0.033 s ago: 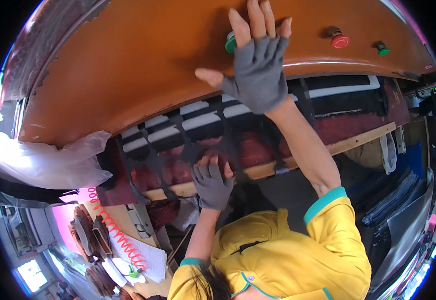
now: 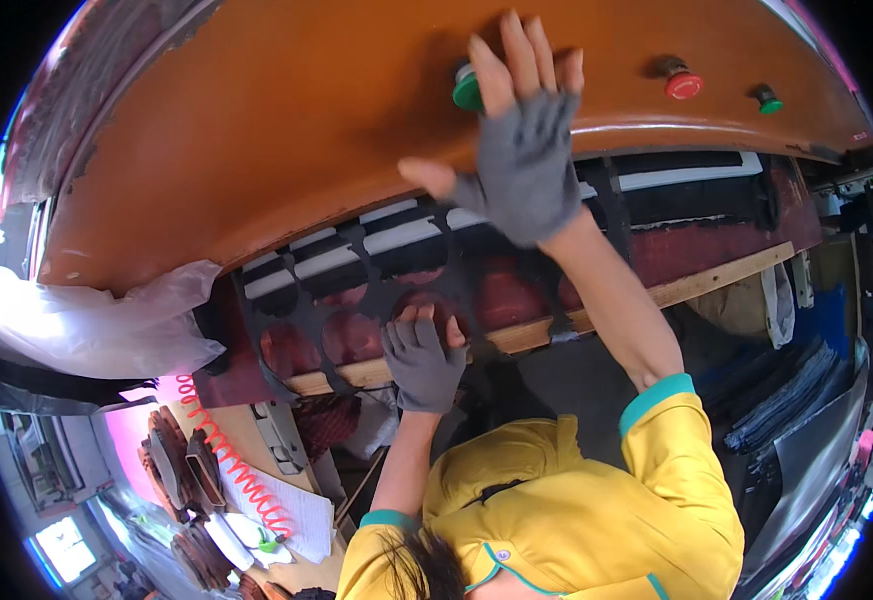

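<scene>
My right hand (image 2: 528, 160), in a grey fingerless glove, is raised over the front of an orange-brown machine panel (image 2: 286, 120). Its fingers are spread, beside a green push button (image 2: 467, 90); it holds nothing, and I cannot tell whether it touches the panel. Lower down, my left hand (image 2: 424, 365), gloved the same way, rests with loosely bent, parted fingers at the near edge of a black sheet with cut-out openings (image 2: 356, 290). That sheet lies on a dark red board (image 2: 656, 243) below the panel. White strips show through the openings.
A red button (image 2: 683, 84) and a smaller green button (image 2: 770, 104) stick out of the panel farther right. A wooden strip (image 2: 676, 292) edges the board. At left are clear plastic sheeting (image 2: 96, 310), a coiled red hose (image 2: 241, 478) and brown stacked pieces (image 2: 171, 465).
My right hand has come slightly down and to the right, showing more of the green button beside its fingers. My left hand has shifted very slightly up and left.
</scene>
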Action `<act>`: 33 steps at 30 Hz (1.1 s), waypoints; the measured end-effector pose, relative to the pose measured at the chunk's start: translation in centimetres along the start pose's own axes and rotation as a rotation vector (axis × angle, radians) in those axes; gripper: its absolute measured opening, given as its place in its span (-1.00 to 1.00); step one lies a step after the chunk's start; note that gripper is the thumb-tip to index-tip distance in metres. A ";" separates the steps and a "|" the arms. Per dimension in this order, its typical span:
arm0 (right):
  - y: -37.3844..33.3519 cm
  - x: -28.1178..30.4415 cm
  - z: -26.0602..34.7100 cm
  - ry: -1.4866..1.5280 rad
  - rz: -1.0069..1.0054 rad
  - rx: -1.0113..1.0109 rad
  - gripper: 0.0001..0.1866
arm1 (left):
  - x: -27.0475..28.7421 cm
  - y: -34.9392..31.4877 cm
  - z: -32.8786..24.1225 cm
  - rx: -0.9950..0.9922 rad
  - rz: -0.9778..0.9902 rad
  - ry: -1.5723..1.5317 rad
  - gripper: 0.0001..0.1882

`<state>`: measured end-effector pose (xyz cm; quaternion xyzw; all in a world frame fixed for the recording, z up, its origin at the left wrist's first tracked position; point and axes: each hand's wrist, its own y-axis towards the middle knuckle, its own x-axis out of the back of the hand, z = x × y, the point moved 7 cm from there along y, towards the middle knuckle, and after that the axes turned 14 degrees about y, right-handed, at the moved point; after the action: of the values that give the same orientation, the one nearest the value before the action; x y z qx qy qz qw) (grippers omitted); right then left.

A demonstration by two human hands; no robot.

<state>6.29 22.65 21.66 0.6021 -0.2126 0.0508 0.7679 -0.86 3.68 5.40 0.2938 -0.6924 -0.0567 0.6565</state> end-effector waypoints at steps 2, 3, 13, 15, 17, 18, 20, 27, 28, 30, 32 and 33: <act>-5.4 0.2 -0.1 0.170 0.127 -0.162 -0.12 | -1.3 0.6 0.8 0.023 0.019 -0.017 -0.67; -8.5 0.9 0.8 0.210 0.134 -0.157 -0.15 | -1.2 0.7 0.5 -0.027 -0.038 0.040 -0.73; -20.7 2.9 3.8 0.154 0.652 -0.325 -0.73 | -1.4 0.6 -0.7 -0.127 0.041 0.065 -0.77; -21.2 2.6 3.6 0.116 0.646 -0.352 -0.75 | -1.2 0.9 -0.8 -0.126 -0.008 0.066 -0.76; -21.5 2.5 3.8 0.094 0.640 -0.359 -0.74 | -1.1 1.1 -0.9 -0.108 -0.026 0.094 -0.76; -21.4 2.6 3.9 0.075 0.625 -0.361 -0.74 | -0.8 1.1 -1.0 -0.107 -0.051 0.100 -0.75; -21.2 2.7 4.1 0.044 0.626 -0.377 -0.73 | -1.2 1.1 -0.7 -0.064 0.069 0.047 -0.76; -21.2 4.1 5.9 0.039 0.562 -0.419 -0.72 | 0.7 -1.2 -0.9 -0.069 0.105 -0.038 -0.74; -21.8 4.5 6.5 0.051 0.593 -0.430 -0.72 | 1.0 -1.9 -1.0 -0.067 0.123 -0.053 -0.73; -22.9 5.6 7.6 0.075 0.658 -0.455 -0.72 | 1.9 -3.3 -1.4 -0.059 0.152 -0.076 -0.74; -23.4 6.8 8.6 0.163 0.682 -0.483 -0.74 | 2.9 -4.5 -1.6 -0.002 0.207 -0.138 -0.73; -23.4 7.3 8.7 0.223 0.707 -0.511 -0.76 | 3.3 -4.9 -1.6 0.048 0.238 -0.187 -0.73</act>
<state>18.39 6.80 4.96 0.2743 -0.3271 0.3205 0.8456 2.38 -1.44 6.24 0.2185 -0.7816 0.0111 0.5841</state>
